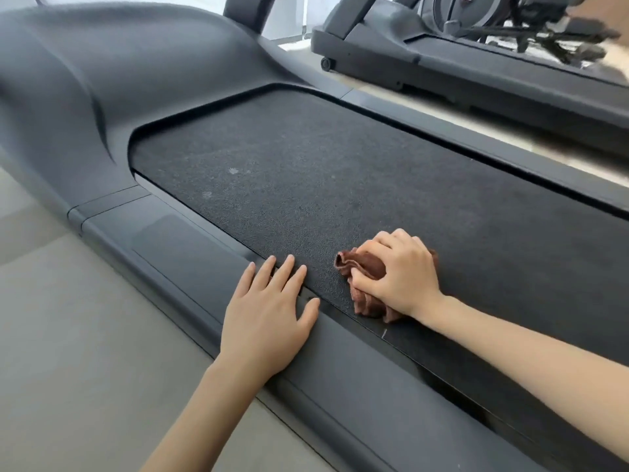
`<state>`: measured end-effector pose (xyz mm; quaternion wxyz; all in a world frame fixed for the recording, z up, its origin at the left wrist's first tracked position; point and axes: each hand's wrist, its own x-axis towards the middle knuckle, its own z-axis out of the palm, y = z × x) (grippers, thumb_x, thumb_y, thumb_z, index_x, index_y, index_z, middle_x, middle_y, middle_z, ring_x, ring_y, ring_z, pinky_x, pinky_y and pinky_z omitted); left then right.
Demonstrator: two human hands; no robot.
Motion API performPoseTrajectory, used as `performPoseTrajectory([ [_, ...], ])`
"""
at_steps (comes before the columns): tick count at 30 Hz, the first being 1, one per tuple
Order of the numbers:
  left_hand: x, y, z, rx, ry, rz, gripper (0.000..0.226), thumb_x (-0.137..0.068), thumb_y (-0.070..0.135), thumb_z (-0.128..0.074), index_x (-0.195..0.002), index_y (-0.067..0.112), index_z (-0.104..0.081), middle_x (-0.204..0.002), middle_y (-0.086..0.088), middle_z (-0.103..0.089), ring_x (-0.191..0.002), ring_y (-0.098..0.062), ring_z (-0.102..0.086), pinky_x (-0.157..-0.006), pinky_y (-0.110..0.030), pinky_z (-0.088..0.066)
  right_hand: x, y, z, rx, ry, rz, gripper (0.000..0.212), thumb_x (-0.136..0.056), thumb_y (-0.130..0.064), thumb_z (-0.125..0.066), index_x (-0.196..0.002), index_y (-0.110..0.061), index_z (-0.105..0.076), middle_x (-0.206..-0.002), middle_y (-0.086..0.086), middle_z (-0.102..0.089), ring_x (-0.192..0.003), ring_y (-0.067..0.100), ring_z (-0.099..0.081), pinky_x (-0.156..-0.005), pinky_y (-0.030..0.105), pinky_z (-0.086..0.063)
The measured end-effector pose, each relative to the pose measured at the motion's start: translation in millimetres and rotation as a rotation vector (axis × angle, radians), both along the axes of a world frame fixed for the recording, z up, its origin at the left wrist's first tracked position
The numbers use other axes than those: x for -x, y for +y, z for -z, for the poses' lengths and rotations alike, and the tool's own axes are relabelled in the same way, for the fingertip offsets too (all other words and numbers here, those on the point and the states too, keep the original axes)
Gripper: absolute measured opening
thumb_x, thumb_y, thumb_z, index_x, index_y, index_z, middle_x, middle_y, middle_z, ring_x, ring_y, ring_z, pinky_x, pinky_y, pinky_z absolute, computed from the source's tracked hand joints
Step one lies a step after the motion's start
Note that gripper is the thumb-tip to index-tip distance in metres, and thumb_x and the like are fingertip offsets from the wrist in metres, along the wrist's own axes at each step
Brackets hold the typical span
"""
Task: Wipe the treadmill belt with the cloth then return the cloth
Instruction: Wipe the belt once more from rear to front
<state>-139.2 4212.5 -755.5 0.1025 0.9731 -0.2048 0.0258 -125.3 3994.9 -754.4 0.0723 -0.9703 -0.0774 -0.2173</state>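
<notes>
Grey floor (85, 335) fills the lower left of the head view. A dark treadmill stands on it and runs diagonally from upper left to lower right.

1. Motor cover (119, 80): a curved grey hood at the upper left, at the head end of the treadmill belt (323, 172).
2. Near side rail (177, 247): a smooth grey strip along the left edge of the belt.
3. Left hand (269, 321): it lies palm down on the near side rail. Its fingers (284, 270) are straight and slightly apart and hold nothing. The fingertips reach the edge of the belt.
4. Belt: black and textured, with a few pale spots (233, 171) near its head end.
5. Cloth (364, 267): brown and crumpled. It lies on the belt near the left edge, just right of the left hand and not touching it.
6. Right hand (401, 270): it rests on top of the cloth. Its fingers are curled and clamped on the bunched fabric, with the thumb pressed into the folds. Cloth shows in front of the hand and below the wrist.
7. Far side rail (510, 144): a grey strip along the right edge of the belt.
8. Second treadmill (476, 63): it stands on the floor at the upper right, well apart from the first.
</notes>
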Motion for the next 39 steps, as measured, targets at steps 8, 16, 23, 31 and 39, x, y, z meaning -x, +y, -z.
performPoseTrajectory([
  [8,4.2,-2.5,-3.8,-0.011,-0.016,-0.184,0.089,-0.076,0.067,0.001,-0.150,0.024,-0.024,-0.157,0.010,-0.016,-0.146,-0.015,-0.003,-0.114,-0.040,0.009,-121.6,38.9,-0.6,-0.008,-0.010,0.037,0.054,-0.071,-0.061,-0.035,-0.088,-0.022,-0.069,-0.084,0.002,-0.065,-0.084,0.030,-0.057,-0.072,0.036,-0.039],
  [16,3.8,0.2,2.8,-0.065,-0.073,-0.183,0.067,-0.085,0.060,-0.034,-0.124,0.014,-0.063,-0.132,0.000,-0.058,-0.127,-0.024,-0.049,-0.104,-0.045,-0.021,-54.9,12.3,-0.9,-0.050,-0.056,-0.173,0.030,-0.073,-0.050,-0.052,-0.080,-0.024,-0.064,-0.078,-0.003,-0.059,-0.080,0.025,-0.054,-0.070,0.037,-0.037],
  [23,5.6,0.1,6.9,-0.009,-0.115,-0.209,0.066,-0.084,0.059,-0.035,-0.124,0.014,-0.063,-0.133,0.001,-0.057,-0.129,-0.023,-0.048,-0.105,-0.046,-0.023,43.2,-34.1,-2.4,-0.069,-0.046,-0.299,0.020,-0.067,-0.040,-0.065,-0.076,-0.023,-0.068,-0.080,-0.008,-0.060,-0.075,0.022,-0.054,-0.068,0.037,-0.039],
  [31,3.7,-0.2,9.4,-0.012,-0.127,-0.210,0.068,-0.082,0.058,-0.035,-0.124,0.013,-0.063,-0.133,-0.001,-0.057,-0.129,-0.025,-0.047,-0.106,-0.047,-0.022,-22.4,-0.2,-0.6,-0.037,-0.032,-0.320,0.027,-0.073,-0.046,-0.059,-0.078,-0.021,-0.066,-0.076,-0.003,-0.059,-0.074,0.025,-0.053,-0.067,0.038,-0.041],
  [39,3.0,-0.8,7.5,-0.011,-0.115,-0.223,0.067,-0.082,0.058,-0.035,-0.122,0.014,-0.064,-0.131,-0.001,-0.059,-0.127,-0.026,-0.050,-0.103,-0.047,-0.022,-122.5,53.6,0.6,0.004,-0.043,-0.117,0.042,-0.073,-0.057,-0.043,-0.081,-0.023,-0.067,-0.078,0.001,-0.064,-0.078,0.028,-0.058,-0.069,0.036,-0.040],
])
